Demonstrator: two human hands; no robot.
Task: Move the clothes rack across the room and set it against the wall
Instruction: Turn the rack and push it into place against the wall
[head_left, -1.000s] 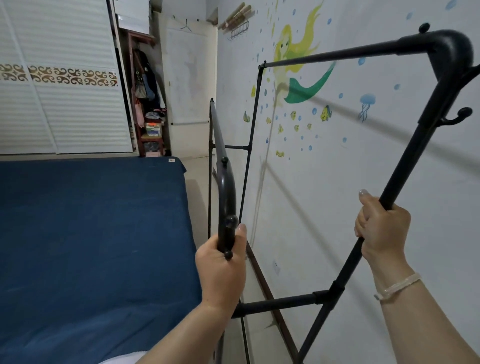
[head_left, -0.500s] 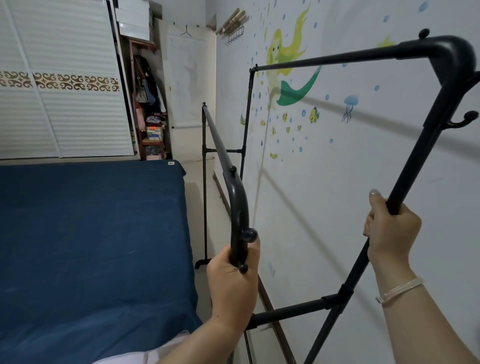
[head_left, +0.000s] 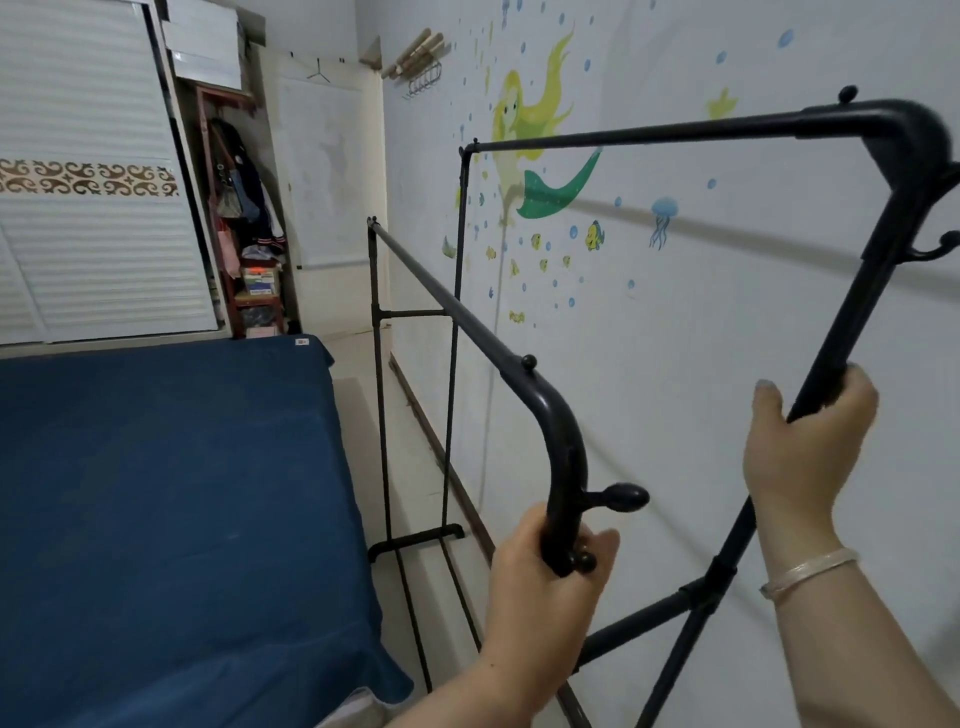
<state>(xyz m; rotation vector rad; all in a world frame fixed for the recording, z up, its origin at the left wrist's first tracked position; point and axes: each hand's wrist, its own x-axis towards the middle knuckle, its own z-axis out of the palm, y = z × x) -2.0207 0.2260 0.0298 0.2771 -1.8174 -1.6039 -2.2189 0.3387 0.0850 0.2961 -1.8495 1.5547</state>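
A black metal clothes rack (head_left: 452, 317) with two long top rails stands in the narrow gap between the bed and the white wall (head_left: 675, 322) with mermaid stickers. Its far foot rests on the floor near the skirting board. My left hand (head_left: 545, 587) grips the curved near end of the lower rail, just under a knobbed hook. My right hand (head_left: 800, 441) is wrapped around the slanted near upright of the taller rail, close to the wall. A cross bar joins the two uprights below my hands.
A bed with a blue cover (head_left: 166, 509) fills the left side. A white slatted wardrobe (head_left: 88, 208) and an open shelf with clothes and boxes (head_left: 249, 249) stand at the far end. A wall hook rack (head_left: 421, 62) hangs high on the right wall.
The rack's near end has shifted right toward the wall, and the lower rail now runs diagonally. Both hands keep their grip. The far foot has come into view on the floor.
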